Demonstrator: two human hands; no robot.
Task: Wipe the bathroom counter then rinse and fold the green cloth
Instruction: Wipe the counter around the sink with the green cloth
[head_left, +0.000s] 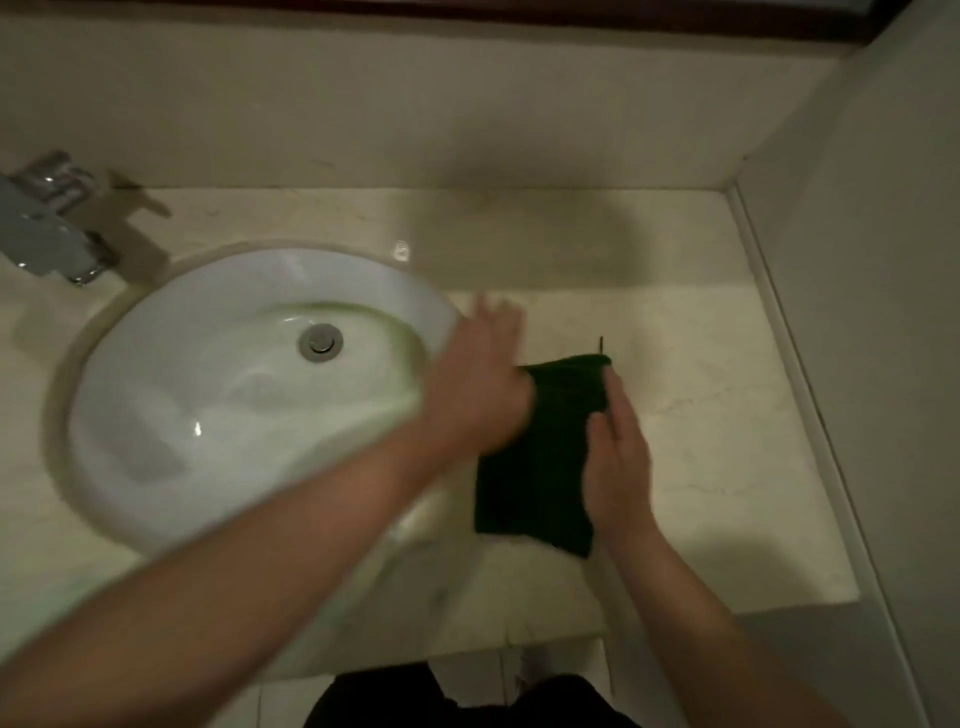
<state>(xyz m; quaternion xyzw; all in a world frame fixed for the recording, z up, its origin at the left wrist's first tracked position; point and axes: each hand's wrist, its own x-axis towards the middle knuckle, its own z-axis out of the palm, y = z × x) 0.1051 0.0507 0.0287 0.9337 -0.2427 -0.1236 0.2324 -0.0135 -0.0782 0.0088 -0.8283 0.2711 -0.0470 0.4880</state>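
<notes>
Head view: green cloth (540, 457) lies folded on the surface (701, 415), just right of the sink (234, 405), long axis near-to-far. Your left hand (483, 384) is spread, blurred, touching its far-left corner; right hand (618, 452) lies flat along its right edge. Right looks better placed for the next fold.

Both forearms are bare, with no sleeve showing on either arm right up to the picture's edge. The left hand (480, 384) and the right hand (618, 457) wear no gloves, rings or watch that can be made out. Dark clothing (467, 701) covers the body at the bottom edge.
</notes>
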